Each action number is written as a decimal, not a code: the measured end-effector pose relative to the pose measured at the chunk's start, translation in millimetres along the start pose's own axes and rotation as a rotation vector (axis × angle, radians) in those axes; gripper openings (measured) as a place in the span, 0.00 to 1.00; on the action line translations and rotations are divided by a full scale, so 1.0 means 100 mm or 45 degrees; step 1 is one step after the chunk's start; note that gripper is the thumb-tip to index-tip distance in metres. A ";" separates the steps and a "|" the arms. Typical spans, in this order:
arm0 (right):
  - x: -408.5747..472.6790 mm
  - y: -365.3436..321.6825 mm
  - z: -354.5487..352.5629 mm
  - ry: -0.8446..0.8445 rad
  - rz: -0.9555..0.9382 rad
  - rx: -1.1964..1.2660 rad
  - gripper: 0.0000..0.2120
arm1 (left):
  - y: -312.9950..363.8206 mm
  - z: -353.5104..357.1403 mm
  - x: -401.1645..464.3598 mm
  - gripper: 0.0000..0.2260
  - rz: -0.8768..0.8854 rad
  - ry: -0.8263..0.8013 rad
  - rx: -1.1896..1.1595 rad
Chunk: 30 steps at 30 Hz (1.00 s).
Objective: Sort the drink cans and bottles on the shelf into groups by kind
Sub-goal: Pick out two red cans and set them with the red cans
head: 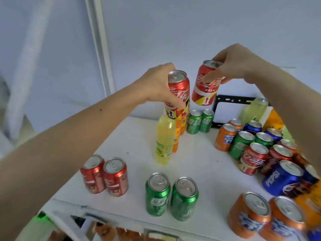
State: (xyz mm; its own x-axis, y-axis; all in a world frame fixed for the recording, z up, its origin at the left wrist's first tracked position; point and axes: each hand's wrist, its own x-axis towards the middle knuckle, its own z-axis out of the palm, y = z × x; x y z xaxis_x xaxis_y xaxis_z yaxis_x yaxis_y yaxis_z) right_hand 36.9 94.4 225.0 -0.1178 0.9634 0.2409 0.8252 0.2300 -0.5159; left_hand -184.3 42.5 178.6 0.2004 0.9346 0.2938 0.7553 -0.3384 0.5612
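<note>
**Two red cola cans held above a white shelf of drinks**

A person's left hand (157,84) grips a red cola can (177,94) by its side, fingers curled round it, holding it upright in the air above the shelf (199,162). The right hand (238,64) pinches a second red cola can (205,83) near its top rim; this can tilts slightly and hangs just beside the first, at its 3 o'clock.

Below the left-hand can, toward 6 o'clock, stands a yellow bottle (164,141) with an orange bottle (176,136) close behind it. Two green cans (199,121) stand at the shelf's 12 o'clock edge. At 8 o'clock sit two red cans (105,175) side by side. Two more green cans (171,195) stand at 6 o'clock, and two orange cans (265,216) at 5 o'clock. A mixed cluster of cans (260,146), red, green, blue and orange, crowds the 3 o'clock side. Behind it stands what may be a pale yellow bottle (254,110), blurred.
</note>
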 end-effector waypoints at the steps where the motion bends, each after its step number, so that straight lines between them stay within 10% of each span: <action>1: -0.06 -0.15 0.07 -0.010 -0.011 0.032 0.23 | -0.11 -0.14 -0.09 0.33 -0.016 0.009 0.016; 15: -0.47 -1.42 1.26 0.149 -0.300 -0.154 0.26 | -1.81 -0.47 -0.74 0.36 -0.382 -0.047 0.136; 30: -0.55 -0.97 2.85 -0.437 -0.043 -0.217 0.28 | -2.52 0.15 -0.95 0.40 -0.548 -0.241 0.163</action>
State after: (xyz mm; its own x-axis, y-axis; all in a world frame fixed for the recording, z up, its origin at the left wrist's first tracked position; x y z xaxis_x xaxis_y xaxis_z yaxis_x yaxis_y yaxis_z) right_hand -194.0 58.5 27.9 -0.3007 0.9525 -0.0488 0.8943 0.2639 -0.3615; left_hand -384.2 40.6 -1.7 -0.0460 0.9943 -0.0962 0.8629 0.0881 0.4977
